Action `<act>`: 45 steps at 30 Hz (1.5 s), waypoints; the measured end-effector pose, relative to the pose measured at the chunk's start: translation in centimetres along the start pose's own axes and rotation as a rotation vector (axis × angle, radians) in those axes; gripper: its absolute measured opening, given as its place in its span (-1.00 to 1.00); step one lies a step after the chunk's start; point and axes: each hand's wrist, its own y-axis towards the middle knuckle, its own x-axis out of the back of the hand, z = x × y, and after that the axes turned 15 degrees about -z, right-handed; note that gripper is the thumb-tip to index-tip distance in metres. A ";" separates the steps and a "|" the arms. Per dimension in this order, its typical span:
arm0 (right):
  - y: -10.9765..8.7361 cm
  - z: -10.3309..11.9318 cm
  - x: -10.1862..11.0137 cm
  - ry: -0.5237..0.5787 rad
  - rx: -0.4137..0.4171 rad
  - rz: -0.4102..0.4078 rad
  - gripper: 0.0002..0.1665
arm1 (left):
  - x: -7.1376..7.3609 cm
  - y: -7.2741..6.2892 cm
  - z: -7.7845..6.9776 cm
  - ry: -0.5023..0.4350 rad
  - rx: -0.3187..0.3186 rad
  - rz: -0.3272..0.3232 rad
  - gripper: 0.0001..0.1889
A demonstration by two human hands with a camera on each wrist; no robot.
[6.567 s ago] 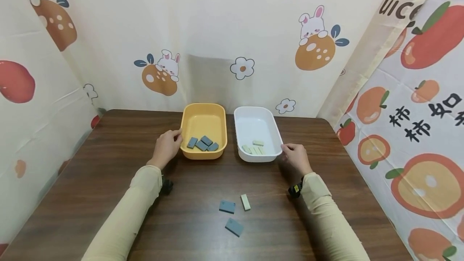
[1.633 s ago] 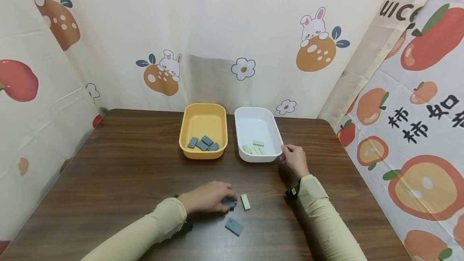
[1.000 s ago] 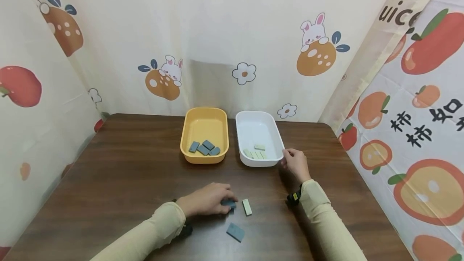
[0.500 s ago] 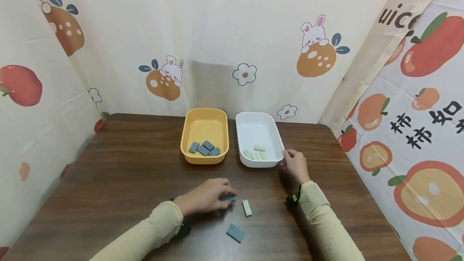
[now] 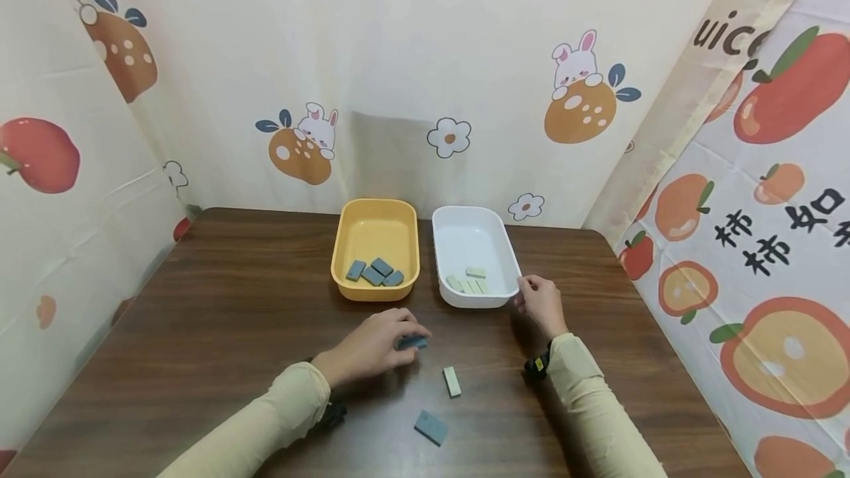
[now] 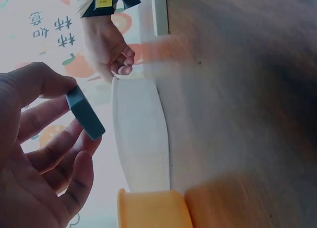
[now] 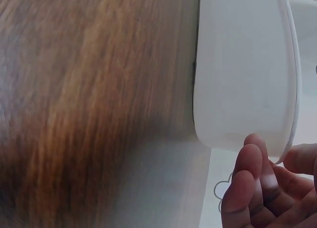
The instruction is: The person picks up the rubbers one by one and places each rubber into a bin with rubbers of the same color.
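Note:
My left hand (image 5: 367, 345) pinches a small blue-grey rectangular block (image 6: 86, 113) between thumb and fingers, held above the table. In the left wrist view the block is tilted. The yellow tray (image 5: 375, 293), with several blue-grey blocks in its near end, stands beyond that hand. With thumb and fingers, my right hand (image 5: 544, 305) grips the near right corner of the white tray (image 7: 242, 79). Several pale green blocks (image 5: 475, 271) lie inside this tray. On the table lie one pale green block (image 5: 451, 382) and one blue-grey block (image 5: 431, 428).
The two trays stand side by side near the back edge of the brown wooden table (image 5: 232, 316). A cream fruit-printed curtain (image 5: 385, 57) hangs right behind them, and printed cloth (image 5: 764, 242) borders both sides.
My left hand let go of the yellow tray earlier and took a blue-grey block from the table. It has since lifted it and moved toward the trays. My right hand stays at the white tray.

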 end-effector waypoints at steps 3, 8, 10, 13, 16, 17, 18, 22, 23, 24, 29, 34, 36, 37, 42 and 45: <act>0.0 -0.1 -0.1 0.004 -0.001 -0.002 -0.57 | 0.3 -0.1 -0.1 0.000 0.030 -0.038 -0.70; 0.1 -0.2 -0.2 0.011 -0.006 0.003 -0.55 | 0.5 -0.1 -0.1 0.030 0.050 -0.120 -0.70; 0.2 -0.2 -0.2 0.014 -0.006 0.001 -0.55 | 0.6 -0.1 -0.1 0.040 0.048 -0.150 -0.70; 0.3 -0.3 -0.2 0.015 -0.002 -0.007 -0.56 | 0.8 0.0 0.0 0.038 0.049 -0.192 -0.71; 0.2 -0.4 -0.2 0.008 0.008 -0.012 -0.55 | 1.0 0.1 0.2 0.032 0.048 -0.233 -0.70; 0.2 -0.4 -0.3 0.006 0.009 -0.012 -0.55 | 1.0 0.2 0.3 0.031 0.052 -0.242 -0.70; 0.1 -0.4 -0.3 0.003 0.009 -0.011 -0.55 | 1.1 0.2 0.3 0.026 0.056 -0.250 -0.69; 0.0 -0.4 -0.3 -0.003 0.003 -0.008 -0.55 | 1.4 0.6 0.5 -0.025 0.099 -0.270 -0.69; 0.0 -0.4 -0.3 -0.005 0.003 -0.007 -0.54 | 1.5 0.6 0.5 -0.043 0.104 -0.278 -0.69; 0.0 -0.4 -0.3 -0.005 0.002 -0.008 -0.55 | 1.6 0.7 0.5 -0.062 0.113 -0.283 -0.69; 0.1 -0.4 -0.2 -0.004 -0.001 -0.013 -0.55 | 2.0 1.1 0.6 -0.090 0.116 -0.307 -0.68; 0.1 -0.4 -0.2 0.006 0.005 -0.013 -0.55 | 2.2 1.4 1.2 -0.069 0.108 -0.342 -0.69; 0.1 -0.5 -0.2 0.011 0.006 -0.014 -0.55 | 2.2 1.5 1.6 -0.058 0.109 -0.364 -0.69; 0.2 -0.5 -0.2 0.013 0.006 -0.014 -0.55 | 2.2 1.6 1.7 -0.057 0.109 -0.377 -0.69; 0.2 -0.5 -0.2 0.023 0.009 -0.015 -0.55 | 2.4 2.1 2.7 -0.059 0.143 -0.433 -0.70; 0.1 -0.5 -0.2 0.019 0.012 -0.011 -0.55 | 2.6 2.4 3.3 -0.064 0.171 -0.466 -0.71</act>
